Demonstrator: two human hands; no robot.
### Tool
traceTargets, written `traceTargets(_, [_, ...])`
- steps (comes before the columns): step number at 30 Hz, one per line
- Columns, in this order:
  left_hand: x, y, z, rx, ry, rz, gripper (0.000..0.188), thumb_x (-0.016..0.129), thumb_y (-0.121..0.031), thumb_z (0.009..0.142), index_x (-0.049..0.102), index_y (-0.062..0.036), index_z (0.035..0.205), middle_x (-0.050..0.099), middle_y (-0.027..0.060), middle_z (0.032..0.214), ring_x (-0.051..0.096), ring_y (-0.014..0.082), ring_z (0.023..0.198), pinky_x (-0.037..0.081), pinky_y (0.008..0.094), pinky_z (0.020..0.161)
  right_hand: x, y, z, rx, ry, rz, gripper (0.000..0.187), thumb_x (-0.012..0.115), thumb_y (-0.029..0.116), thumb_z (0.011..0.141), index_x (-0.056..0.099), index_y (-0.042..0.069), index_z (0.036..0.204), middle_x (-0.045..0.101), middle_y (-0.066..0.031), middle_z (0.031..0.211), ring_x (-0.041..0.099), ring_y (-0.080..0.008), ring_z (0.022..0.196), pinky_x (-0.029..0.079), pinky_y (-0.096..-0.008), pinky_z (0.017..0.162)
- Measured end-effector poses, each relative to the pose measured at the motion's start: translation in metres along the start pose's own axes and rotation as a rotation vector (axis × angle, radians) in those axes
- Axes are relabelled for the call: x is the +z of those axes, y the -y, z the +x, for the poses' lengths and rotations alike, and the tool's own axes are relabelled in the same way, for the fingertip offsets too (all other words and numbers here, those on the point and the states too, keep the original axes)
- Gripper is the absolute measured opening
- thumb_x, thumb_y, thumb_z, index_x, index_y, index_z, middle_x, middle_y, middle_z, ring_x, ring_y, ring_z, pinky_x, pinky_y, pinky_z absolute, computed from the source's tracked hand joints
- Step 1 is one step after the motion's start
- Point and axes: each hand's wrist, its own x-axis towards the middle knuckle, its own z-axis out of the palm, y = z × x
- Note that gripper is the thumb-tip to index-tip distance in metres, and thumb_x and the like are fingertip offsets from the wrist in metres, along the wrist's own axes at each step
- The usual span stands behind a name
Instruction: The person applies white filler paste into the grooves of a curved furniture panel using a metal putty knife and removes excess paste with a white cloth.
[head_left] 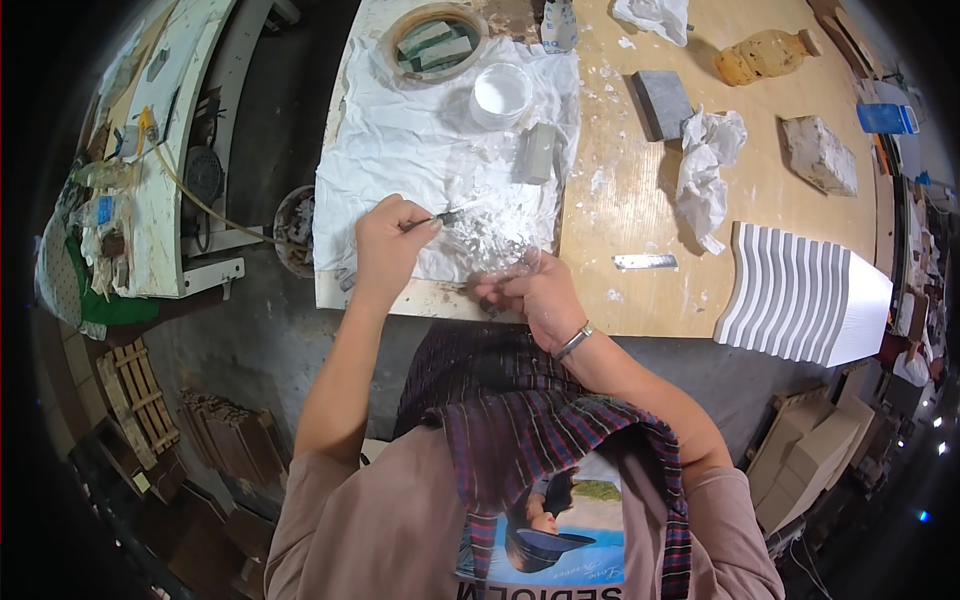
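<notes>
My left hand (388,240) is closed in a pinch round a slim dark-handled tool (432,220), whose tip points right toward a heap of white shavings (490,235). Whether it is a blade or a scraper cannot be made out. At the heap's near edge, my right hand (545,300) has its fingers curled inward; anything within them is lost among the white bits. Beneath both lies a crumpled white cloth (375,150). Just beyond the shavings are a grey-green rectangular block (538,153) and an open white tub (501,95) with white contents.
A round bowl (480,45) holding greenish blocks stands at the far left. On the wooden table (640,300) lie a dark grey block (662,104), crumpled paper (710,175), a metal ruler (645,262), a yellowish bottle (765,57), a wrapped block (820,155) and a wavy white panel (790,290).
</notes>
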Motion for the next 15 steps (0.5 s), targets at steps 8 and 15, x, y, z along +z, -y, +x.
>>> traceTargets(8, [-0.005, -0.003, -0.004, -0.619, 0.049, -0.807, 0.006, 0.073, 0.001, 0.081, 0.068, 0.0032, 0.077, 0.06, 0.0013, 0.069, 0.046, 0.0058, 0.056, 0.035, 0.0219, 0.05, 0.004, 0.012, -0.002, 0.054, 0.02, 0.086, 0.013, 0.05, -0.005, 0.088, 0.056, -0.005, 0.1, 0.068, -0.0163, 0.091, 0.069, -0.0236, 0.076, 0.056, -0.0317, 0.068])
traceTargets(15, [0.019, -0.019, -0.008, -0.104, -0.1, -0.202, 0.004, 0.071, 0.0, 0.081, 0.068, 0.0003, 0.079, 0.056, 0.0026, 0.07, 0.05, 0.0103, 0.059, 0.038, 0.0276, 0.052, 0.005, 0.004, 0.001, -0.073, 0.001, 0.092, 0.018, 0.045, 0.003, 0.096, 0.06, -0.006, 0.099, 0.068, -0.0134, 0.09, 0.069, -0.0236, 0.077, 0.056, -0.0335, 0.074])
